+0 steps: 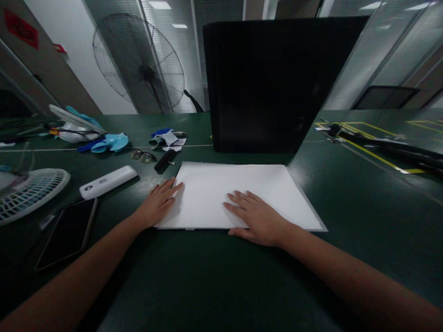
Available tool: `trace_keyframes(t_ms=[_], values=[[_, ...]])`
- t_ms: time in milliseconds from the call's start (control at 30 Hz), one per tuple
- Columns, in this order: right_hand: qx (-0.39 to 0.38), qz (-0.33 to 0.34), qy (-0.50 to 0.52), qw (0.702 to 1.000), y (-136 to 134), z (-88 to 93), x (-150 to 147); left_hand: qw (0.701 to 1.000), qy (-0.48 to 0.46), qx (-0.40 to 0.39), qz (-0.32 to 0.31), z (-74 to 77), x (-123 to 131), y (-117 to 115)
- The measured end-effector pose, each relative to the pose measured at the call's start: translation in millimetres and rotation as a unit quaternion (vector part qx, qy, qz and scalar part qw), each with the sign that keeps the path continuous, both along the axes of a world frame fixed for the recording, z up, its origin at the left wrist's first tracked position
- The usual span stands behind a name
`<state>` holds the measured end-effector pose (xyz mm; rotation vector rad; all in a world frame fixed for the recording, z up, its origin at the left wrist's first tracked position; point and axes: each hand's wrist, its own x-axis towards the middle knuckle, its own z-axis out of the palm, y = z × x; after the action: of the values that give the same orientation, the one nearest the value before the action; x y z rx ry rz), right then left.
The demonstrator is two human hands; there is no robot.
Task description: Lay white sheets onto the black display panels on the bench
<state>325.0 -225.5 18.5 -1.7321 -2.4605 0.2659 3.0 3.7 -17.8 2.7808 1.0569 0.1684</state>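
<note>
A flat white rectangular sheet or panel [211, 203] lies on the green table in front of me, a thin pale border showing along its right side. My left hand [159, 203] rests on its left edge, fingers spread and pointing forward. Across its front part, right of the middle, lies my right hand [252, 216], palm down with the fingers apart and the thumb over the near edge. Neither hand grips anything. What lies under the palms is hidden.
Behind the sheet stands a large black box-like panel [273, 87]. To the left are a white power bank [108, 181], a phone [69, 230], glasses [143, 156], a black case [165, 161], blue gloves [110, 142] and a small white fan [38, 189]. Black rod-like equipment [377, 143] lies right.
</note>
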Motion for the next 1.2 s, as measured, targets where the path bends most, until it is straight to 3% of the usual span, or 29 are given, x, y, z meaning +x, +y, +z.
trace_keyframes(t_ms=[567,933,1200], values=[[-0.011,-0.007,0.012,1.000,-1.2,3.5,-3.8,0.999,0.003,-0.033,-0.022,2.7,-2.2,1.1],[-0.011,-0.029,-0.006,1.000,-1.4,3.9,-9.3,0.998,0.011,-0.011,-0.065,6.9,-2.5,-5.3],[0.059,-0.022,0.001,0.998,-1.3,-3.7,-5.0,0.995,0.029,0.006,-0.098,4.8,-8.0,-3.7]])
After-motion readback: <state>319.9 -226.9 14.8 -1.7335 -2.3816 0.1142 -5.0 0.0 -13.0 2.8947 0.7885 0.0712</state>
